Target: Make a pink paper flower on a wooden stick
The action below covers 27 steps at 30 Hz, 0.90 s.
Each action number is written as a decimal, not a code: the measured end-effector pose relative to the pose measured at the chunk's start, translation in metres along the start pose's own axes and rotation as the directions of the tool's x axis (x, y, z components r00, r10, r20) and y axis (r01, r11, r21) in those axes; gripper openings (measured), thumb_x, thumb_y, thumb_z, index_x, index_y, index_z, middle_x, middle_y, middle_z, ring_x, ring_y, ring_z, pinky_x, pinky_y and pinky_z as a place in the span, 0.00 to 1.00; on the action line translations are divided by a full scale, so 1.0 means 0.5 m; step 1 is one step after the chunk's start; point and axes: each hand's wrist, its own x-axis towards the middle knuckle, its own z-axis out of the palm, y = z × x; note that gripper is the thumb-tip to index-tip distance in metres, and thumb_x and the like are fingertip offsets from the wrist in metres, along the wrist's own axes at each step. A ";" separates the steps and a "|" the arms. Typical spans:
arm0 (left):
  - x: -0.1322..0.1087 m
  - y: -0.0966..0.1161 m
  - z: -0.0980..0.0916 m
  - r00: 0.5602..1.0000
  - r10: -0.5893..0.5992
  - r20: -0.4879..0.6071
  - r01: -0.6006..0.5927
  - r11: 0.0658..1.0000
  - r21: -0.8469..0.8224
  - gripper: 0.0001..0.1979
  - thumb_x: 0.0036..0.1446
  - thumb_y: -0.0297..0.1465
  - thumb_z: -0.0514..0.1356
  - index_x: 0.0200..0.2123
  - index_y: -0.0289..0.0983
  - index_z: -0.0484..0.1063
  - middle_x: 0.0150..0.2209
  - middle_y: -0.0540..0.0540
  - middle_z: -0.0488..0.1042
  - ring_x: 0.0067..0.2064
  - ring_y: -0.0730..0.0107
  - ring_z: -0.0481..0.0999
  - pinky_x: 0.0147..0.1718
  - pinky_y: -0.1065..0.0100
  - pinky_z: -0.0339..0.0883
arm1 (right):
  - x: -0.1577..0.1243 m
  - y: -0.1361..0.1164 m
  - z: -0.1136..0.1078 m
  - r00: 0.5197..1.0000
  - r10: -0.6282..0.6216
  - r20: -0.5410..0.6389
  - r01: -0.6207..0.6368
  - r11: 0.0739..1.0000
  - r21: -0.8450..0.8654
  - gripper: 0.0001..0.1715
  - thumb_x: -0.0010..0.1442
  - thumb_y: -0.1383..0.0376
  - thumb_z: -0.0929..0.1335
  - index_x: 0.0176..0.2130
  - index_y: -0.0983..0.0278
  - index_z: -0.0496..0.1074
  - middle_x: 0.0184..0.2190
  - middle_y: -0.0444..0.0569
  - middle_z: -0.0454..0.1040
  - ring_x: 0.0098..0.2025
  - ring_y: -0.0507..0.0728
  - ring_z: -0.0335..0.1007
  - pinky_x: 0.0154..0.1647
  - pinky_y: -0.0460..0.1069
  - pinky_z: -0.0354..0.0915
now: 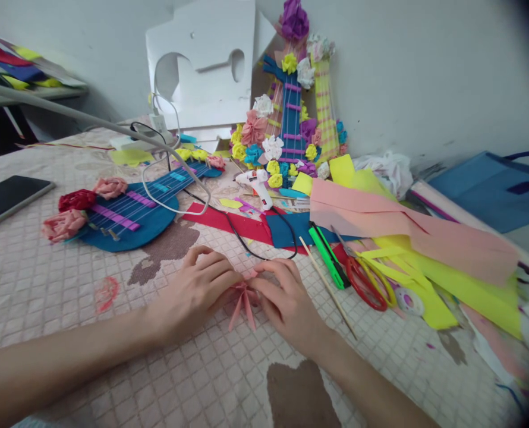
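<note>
Between my two hands is a pink paper flower (243,309), with narrow folded strips fanning out toward me. My left hand (202,285) grips it from the left, fingers bent over its edge. From the other side, the fingers of my right hand (282,291) pinch it too. Both hands hide much of the flower. Beyond them a blue paper guitar (135,220) lies flat, with purple bars, white strings and paper roses (63,224) along its edge. A white glue gun (258,184) rests behind my hands, its black cord curving toward them.
To the right lie a wooden stick (329,288), a green box cutter (327,255), red-handled scissors (367,285), a tape roll (409,301) and pink paper (407,223). Decorated paper guitars (292,119) lean against the wall beside white foam board (211,35). A phone (12,199) lies left. A white cable (90,116) crosses the upper left.
</note>
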 end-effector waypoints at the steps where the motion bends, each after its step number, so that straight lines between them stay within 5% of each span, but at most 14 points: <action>1: 0.000 0.000 0.000 1.000 0.000 -0.003 0.000 1.000 0.002 0.08 0.64 0.29 0.52 0.40 0.39 0.70 0.35 0.49 0.73 0.40 0.65 0.68 0.46 0.58 0.52 | 0.000 0.000 0.000 1.000 0.000 0.001 0.000 1.000 -0.002 0.13 0.62 0.72 0.61 0.45 0.63 0.70 0.47 0.53 0.65 0.51 0.60 0.57 0.53 0.58 0.61; 27: -0.003 -0.021 -0.017 0.998 -0.016 -0.063 0.012 0.997 -0.075 0.08 0.63 0.29 0.53 0.34 0.38 0.72 0.31 0.50 0.75 0.34 0.71 0.71 0.40 0.64 0.58 | -0.003 -0.002 0.007 1.000 0.001 -0.024 -0.001 1.000 0.005 0.14 0.61 0.72 0.62 0.46 0.61 0.70 0.46 0.53 0.67 0.50 0.59 0.59 0.51 0.58 0.63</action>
